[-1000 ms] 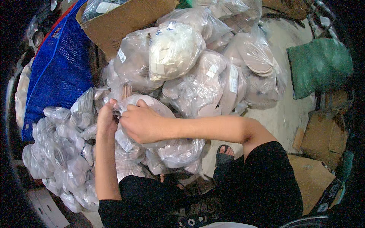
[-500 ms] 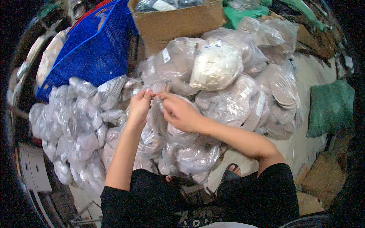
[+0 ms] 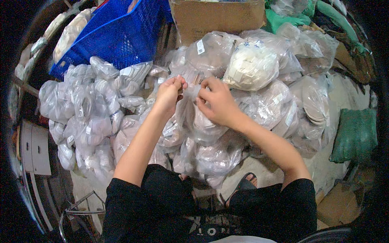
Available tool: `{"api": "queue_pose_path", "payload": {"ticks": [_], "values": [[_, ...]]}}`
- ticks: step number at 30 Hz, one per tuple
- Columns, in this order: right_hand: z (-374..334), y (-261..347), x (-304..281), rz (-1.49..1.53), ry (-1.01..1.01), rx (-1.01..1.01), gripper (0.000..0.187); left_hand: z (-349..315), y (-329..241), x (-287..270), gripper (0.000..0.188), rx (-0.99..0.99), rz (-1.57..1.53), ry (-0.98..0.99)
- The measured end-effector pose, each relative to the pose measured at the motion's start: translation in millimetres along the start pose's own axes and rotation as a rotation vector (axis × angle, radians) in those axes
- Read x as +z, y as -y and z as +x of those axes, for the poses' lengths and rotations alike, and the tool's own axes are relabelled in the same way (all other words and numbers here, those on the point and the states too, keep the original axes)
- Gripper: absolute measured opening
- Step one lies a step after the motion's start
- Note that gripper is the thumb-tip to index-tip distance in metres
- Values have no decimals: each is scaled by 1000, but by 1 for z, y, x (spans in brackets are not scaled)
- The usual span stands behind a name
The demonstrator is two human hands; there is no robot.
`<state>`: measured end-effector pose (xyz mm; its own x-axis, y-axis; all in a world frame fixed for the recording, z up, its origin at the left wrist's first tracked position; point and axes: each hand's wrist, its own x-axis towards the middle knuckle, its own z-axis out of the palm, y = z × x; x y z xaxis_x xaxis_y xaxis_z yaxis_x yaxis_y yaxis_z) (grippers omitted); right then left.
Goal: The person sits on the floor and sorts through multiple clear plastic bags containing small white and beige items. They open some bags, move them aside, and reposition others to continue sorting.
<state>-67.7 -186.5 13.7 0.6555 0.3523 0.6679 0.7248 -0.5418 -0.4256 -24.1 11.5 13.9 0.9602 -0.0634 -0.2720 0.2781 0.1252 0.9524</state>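
Taking the cream-filled bag (image 3: 251,67) as the landmark, a grey cabinet (image 3: 40,158) with dark handles stands farthest to its left and lower down. Nearer, though well left of it, lies a heap of small clear bags (image 3: 83,117), packed with pale pieces, with a blue plastic crate (image 3: 121,34) just behind the heap. Left and slightly below the landmark, the left hand (image 3: 172,91) is raised with its thumb and fingers drawn together; whether anything is pinched there cannot be told. Between that spot and the landmark, gathered plastic rises from a clear plastic bag (image 3: 204,124), which sits below and left of the landmark. The right hand (image 3: 216,101), just left of and below the landmark, curls its fingers beside the gathered plastic; its grip cannot be told. The two hands are apart, a small gap between them. Behind the landmark, slightly left, is a cardboard box (image 3: 219,22); well below it, a foot in a dark sandal (image 3: 245,184) rests on the floor (image 3: 263,168). Right of it comes a bag of stacked beige discs (image 3: 313,101), and farthest right, lower down, a green sack (image 3: 352,137).
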Motion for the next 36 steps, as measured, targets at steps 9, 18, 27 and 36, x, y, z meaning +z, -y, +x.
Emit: {"api": "queue_pose_path", "payload": {"ticks": [9, 18, 27, 36], "values": [[12, -17, 15, 466, -12, 322, 16, -11, -31, -17, 14, 154, 468, 614], [56, 62, -53, 500, 45, -77, 14, 4, 5, -11, 15, 398, 691, 643], [75, 150, -148, 933, 186, -414, 23, 7, 1, -2, 20, 7, 606, 619], [70, 76, -84, 598, 74, 17, 25, -22, -2, 13, 22, 131, 131, 212]]}}
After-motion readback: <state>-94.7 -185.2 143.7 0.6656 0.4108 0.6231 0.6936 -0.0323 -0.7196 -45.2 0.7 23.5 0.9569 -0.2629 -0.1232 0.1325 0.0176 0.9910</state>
